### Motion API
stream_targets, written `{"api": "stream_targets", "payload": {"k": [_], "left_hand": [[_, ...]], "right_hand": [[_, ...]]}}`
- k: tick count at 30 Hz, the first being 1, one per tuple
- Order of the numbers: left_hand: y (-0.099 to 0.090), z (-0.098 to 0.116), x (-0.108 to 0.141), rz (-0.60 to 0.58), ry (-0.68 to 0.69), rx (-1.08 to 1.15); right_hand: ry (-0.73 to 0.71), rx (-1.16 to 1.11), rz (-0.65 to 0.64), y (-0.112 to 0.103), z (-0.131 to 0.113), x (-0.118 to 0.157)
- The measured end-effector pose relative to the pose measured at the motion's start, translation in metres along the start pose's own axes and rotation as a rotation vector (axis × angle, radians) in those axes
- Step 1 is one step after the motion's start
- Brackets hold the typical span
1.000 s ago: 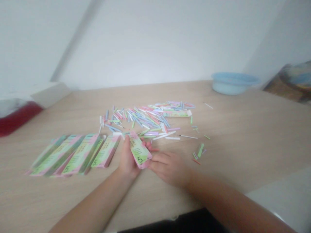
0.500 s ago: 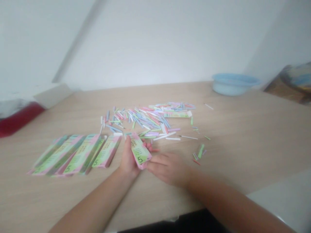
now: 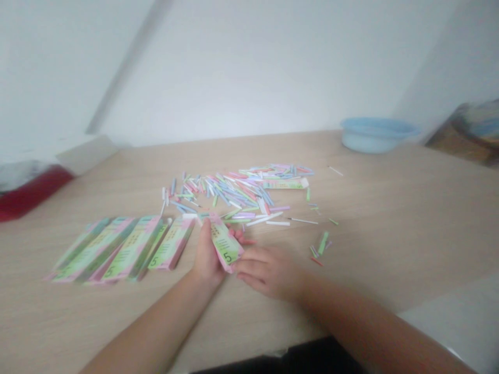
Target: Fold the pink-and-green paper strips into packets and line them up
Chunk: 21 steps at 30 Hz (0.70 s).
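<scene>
1. Tilted further since a moment ago, a pink-and-green paper sleeve point(image 3: 226, 245) printed with a 5 lies across the person's left hand point(image 3: 206, 254), seen from the head camera.
2. Left hand cradles it, fingertips showing past its far edge; right hand point(image 3: 268, 272) closes in, fingers point(image 3: 249, 264) against its lower end, firmness of that hold unclear.
3. Matching sleeves point(image 3: 128, 249) lie in a row to the left; coloured paper strips point(image 3: 234, 195) are heaped beyond on a pale wood table point(image 3: 370, 259), a blue plastic basin point(image 3: 374, 136) farther back.

The packet point(image 3: 226, 247) is matt printed paper, the tabletop point(image 3: 390, 249) smooth wood-grain laminate, the basin point(image 3: 374, 137) smooth plastic.
</scene>
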<state>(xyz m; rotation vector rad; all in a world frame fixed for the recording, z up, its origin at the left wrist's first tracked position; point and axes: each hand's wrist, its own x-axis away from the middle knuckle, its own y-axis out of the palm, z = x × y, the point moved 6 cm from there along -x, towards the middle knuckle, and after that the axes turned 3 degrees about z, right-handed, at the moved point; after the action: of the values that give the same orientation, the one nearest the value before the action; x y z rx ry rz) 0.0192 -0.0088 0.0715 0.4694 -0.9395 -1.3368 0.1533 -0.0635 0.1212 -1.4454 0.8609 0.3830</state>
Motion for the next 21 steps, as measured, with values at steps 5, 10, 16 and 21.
{"api": "stream_targets", "payload": {"k": [5, 10, 16, 21], "left_hand": [[-0.0025, -0.0029, -0.0029, -0.023, 0.017, -0.010], [-0.0038, -0.0023, -0.0014, 0.042, 0.008, -0.031], [-0.0072, -0.0016, 0.0000, 0.147, 0.000, -0.027], [-0.0057, 0.0001, 0.0006, 0.177, 0.010, -0.006]], "right_hand": [[0.032, -0.016, 0.006, 0.0038, 0.0026, 0.0039], [0.031, -0.048, -0.015, 0.0082, 0.0052, 0.0058], [0.147, -0.187, 0.054, 0.0071, 0.0101, 0.0041], [0.246, -0.195, 0.082, 0.0051, 0.0097, 0.0028]]}}
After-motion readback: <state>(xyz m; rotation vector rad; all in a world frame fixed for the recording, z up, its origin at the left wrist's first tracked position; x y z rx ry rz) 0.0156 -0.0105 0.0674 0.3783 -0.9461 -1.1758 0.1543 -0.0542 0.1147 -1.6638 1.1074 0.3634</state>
